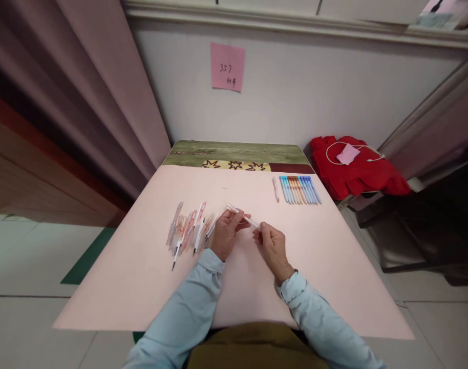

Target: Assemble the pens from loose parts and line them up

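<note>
Over the middle of the table, my left hand (pixel 228 229) is closed around a clear pen barrel (pixel 231 207), whose end sticks out past the fingers. My right hand (pixel 272 245) pinches the far end of a slim white pen refill (pixel 252 222). The refill runs between both hands, in line with the barrel; whether it sits inside the barrel is hidden by the left fingers. Just left of my left hand lies a loose pile of clear and pinkish pen barrels (pixel 186 228), mixed with white refills (pixel 177 251) that have dark tips.
At the back right, a row of blue and orange-brown pens (pixel 300 189) lies side by side, with a single pale pen (pixel 275 189) to its left. Pale pink paper (pixel 142 297) covers most of the table. Beyond the right edge is red cloth (pixel 357 174) with a white cable.
</note>
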Motion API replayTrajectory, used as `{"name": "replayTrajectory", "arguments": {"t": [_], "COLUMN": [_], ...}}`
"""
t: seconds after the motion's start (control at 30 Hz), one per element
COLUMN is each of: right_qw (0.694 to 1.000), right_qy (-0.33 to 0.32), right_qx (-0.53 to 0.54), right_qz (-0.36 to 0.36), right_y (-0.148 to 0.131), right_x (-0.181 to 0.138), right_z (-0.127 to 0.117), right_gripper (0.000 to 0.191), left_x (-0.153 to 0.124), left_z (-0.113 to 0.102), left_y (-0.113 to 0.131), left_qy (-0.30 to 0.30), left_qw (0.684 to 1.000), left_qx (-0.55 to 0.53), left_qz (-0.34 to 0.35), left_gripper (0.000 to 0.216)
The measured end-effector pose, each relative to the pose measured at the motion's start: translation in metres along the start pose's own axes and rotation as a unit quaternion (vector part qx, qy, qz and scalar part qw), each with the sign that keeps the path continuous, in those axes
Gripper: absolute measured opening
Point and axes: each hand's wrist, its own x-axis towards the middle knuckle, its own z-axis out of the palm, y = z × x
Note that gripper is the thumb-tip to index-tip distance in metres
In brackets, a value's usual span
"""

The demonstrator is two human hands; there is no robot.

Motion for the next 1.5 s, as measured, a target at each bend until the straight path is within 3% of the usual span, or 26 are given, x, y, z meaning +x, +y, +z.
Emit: {"name": "replayTrajectory", "arguments": {"t": [0.1, 0.2, 0.3, 0.47, 0.6, 0.7, 0.83, 1.03, 1.23, 1.5], "right_qw": [1.0, 1.0, 1.0, 0.999, 1.0, 1.0, 0.999, 0.998, 0.997, 0.979], "right_qy": [0.017, 0.019, -0.002, 0.028, -0.008, 0.007, 0.014, -0.032, -0.037, 0.03], "right_qx": [-0.002, -0.013, -0.005, -0.021, -0.009, -0.017, -0.036, -0.054, -0.067, -0.173], "right_qz": [-0.009, -0.019, -0.006, -0.027, -0.008, -0.016, -0.027, -0.01, -0.008, -0.099], "right_y": [0.0006, 0.0013, 0.0016, -0.0004, 0.0003, 0.0004, -0.0021, -0.0012, 0.0014, -0.0053], "right_x": [0.0001, 0.0003, 0.0004, 0.0006, 0.0003, 0.0006, -0.0002, -0.0018, -0.0013, -0.0005], "right_z": [0.0003, 0.0005, 0.0006, 0.0004, 0.0008, 0.0011, 0.0, -0.0033, -0.0023, -0.0004], "right_gripper": [0.03, 0.029, 0.041, 0.03, 0.038, 0.026, 0.026, 0.033, 0.034, 0.02], "left_x": [0.0002, 0.0005, 0.0005, 0.0007, 0.0003, 0.0002, -0.0001, -0.0013, -0.0001, 0.0032], "left_z": [0.0003, 0.0002, -0.0007, -0.002, -0.0005, 0.0013, 0.0025, 0.0008, 0.0, -0.0046], "left_y": [0.0003, 0.0001, -0.0009, -0.0019, -0.0004, 0.0008, 0.0019, 0.0033, 0.002, -0.0024], "left_qy": [0.005, 0.01, -0.004, -0.003, -0.006, 0.004, 0.006, -0.008, -0.005, 0.038], "left_qw": [1.0, 1.0, 1.0, 1.0, 1.0, 1.0, 1.0, 1.0, 0.999, 0.995], "left_qx": [-0.002, -0.002, 0.005, 0.0, 0.014, 0.007, 0.006, 0.03, 0.041, 0.085], "left_qz": [-0.005, -0.005, 0.001, 0.003, 0.006, -0.001, -0.002, 0.002, 0.012, 0.045], "left_gripper": [0.032, 0.032, 0.03, 0.029, 0.029, 0.031, 0.032, 0.029, 0.029, 0.028]}}
